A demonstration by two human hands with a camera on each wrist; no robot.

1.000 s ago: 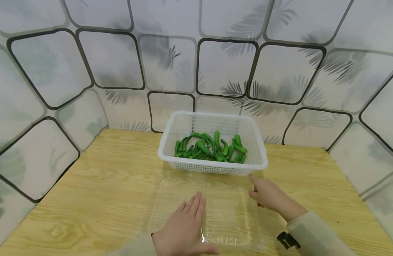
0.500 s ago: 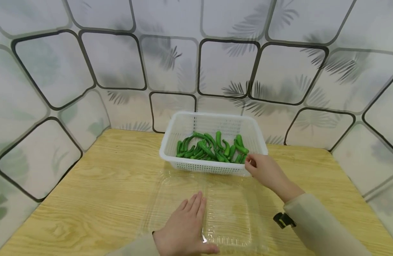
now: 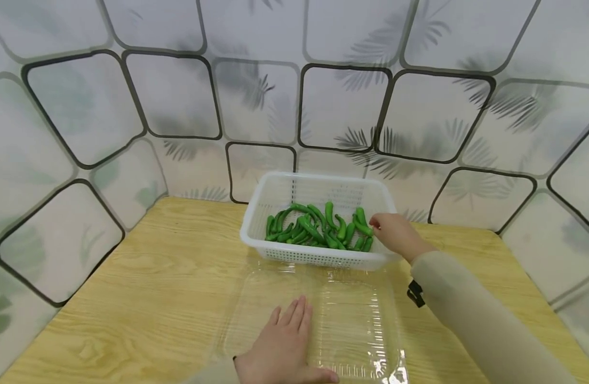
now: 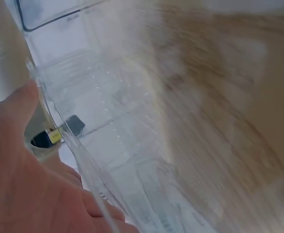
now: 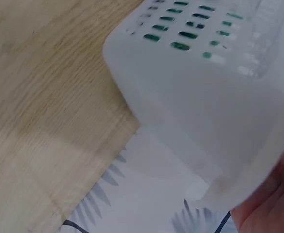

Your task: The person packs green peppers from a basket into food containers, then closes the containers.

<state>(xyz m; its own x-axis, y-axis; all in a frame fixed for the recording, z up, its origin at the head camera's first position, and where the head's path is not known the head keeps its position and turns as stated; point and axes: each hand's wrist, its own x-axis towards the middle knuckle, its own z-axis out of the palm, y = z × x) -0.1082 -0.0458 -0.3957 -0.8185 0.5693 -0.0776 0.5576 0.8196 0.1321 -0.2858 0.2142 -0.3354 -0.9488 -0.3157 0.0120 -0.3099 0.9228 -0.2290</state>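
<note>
- Under the left hand (image 3: 287, 344) lies a clear plastic box (image 3: 349, 333), spread flat with two shallow halves side by side; the hand rests over its middle, fingers straight and together, thumb stretched out to the right.
- Beyond the left hand's fingertips, past the far edge of the box, stands a white basket (image 3: 318, 258) with small holes in its sides.
- To the left of the right hand (image 3: 395, 232), the green peppers (image 3: 306, 229) lie in a loose heap on the basket's floor, a few of them close to the fingertips.
- At the basket's right end, the right hand reaches over the rim with bent fingers; whether they pinch a pepper cannot be told.
- Between the left hand and the peppers, the basket's front side stands in the way.
- Just below the right hand, a black gadget (image 3: 415, 293) sits by the sleeve (image 3: 472, 304).
- Around both hands spreads a wood-grain counter (image 3: 155, 288), with a leaf-patterned wall (image 3: 342, 106) behind the basket.
</note>
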